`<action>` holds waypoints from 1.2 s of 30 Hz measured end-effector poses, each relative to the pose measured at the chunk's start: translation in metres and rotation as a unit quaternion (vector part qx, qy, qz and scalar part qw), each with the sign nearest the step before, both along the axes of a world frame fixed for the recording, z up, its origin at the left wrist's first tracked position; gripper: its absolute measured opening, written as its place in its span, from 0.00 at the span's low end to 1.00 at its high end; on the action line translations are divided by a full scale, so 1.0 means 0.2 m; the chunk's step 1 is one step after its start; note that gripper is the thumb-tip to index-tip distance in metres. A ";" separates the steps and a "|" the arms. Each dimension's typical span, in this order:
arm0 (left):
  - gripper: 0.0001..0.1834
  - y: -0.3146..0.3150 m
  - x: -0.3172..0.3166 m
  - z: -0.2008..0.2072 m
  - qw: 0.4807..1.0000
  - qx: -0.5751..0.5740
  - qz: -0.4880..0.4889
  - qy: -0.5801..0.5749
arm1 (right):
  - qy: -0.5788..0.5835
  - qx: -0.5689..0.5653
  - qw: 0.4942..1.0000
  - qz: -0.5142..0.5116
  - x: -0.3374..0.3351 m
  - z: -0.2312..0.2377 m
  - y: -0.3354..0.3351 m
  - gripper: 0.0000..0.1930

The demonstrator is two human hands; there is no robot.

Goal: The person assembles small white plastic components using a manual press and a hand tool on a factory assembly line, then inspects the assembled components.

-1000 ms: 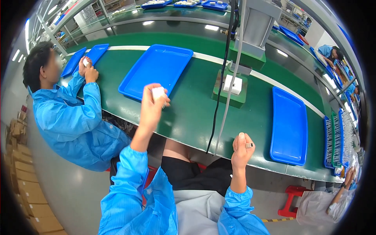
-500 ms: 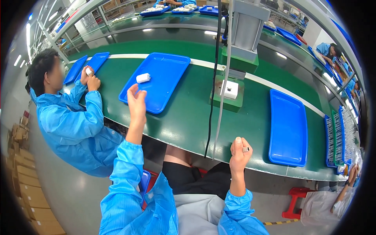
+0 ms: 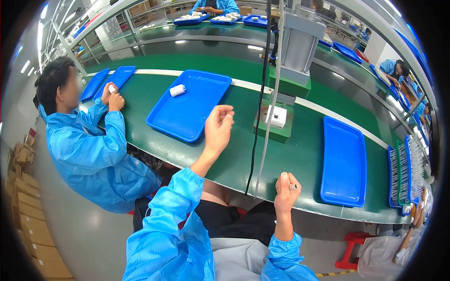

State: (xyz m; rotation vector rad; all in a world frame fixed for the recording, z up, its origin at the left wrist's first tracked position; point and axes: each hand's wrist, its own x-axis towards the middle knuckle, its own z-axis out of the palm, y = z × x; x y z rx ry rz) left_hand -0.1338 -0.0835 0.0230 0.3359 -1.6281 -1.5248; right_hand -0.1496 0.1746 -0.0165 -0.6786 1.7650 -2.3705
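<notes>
My left hand [image 3: 218, 130] is in the air beside the right edge of a blue tray [image 3: 164, 115], fingers loosely bent and nothing visible in them. One white plastic piece with prongs [image 3: 177, 90] lies in that tray. Low over the table's front edge, my right hand [image 3: 286, 195] is closed round a small piece with a grey metallic end [image 3: 293, 187]; most of it is hidden in the fist. Between and beyond my hands, a white square block with a dark centre [image 3: 276, 116] rests on a green fixture [image 3: 280, 134].
Above the fixture stands a grey press cylinder [image 3: 298, 44]. A black cable [image 3: 255, 154] and a grey hose [image 3: 266, 145] hang in front. At right are a bare blue tray [image 3: 343, 164] and racks of small parts [image 3: 404, 168]. A co-worker [image 3: 89, 140] sits at left holding a white piece.
My left hand has moved right, from over the tray to beyond its right edge. The white piece stays in the tray. My right hand keeps its grip, nearly unmoved.
</notes>
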 end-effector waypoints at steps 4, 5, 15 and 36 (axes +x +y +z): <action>0.08 -0.08 -0.25 0.01 0.999 0.005 0.027 -0.021 | -0.006 -0.001 1.000 0.006 0.00 0.00 -0.01 0.24; 0.10 -0.10 -0.30 -0.01 0.999 0.001 0.032 -0.038 | -0.008 0.000 1.000 0.005 0.01 -0.01 -0.02 0.24; 0.09 -0.14 -0.39 -0.17 0.985 -0.095 0.058 -0.135 | -0.006 0.104 0.994 -0.032 0.03 0.07 0.00 0.22; 0.08 -0.10 -0.39 -0.17 0.992 0.029 -0.017 -0.120 | 0.021 0.054 0.998 -0.010 0.03 0.01 0.01 0.23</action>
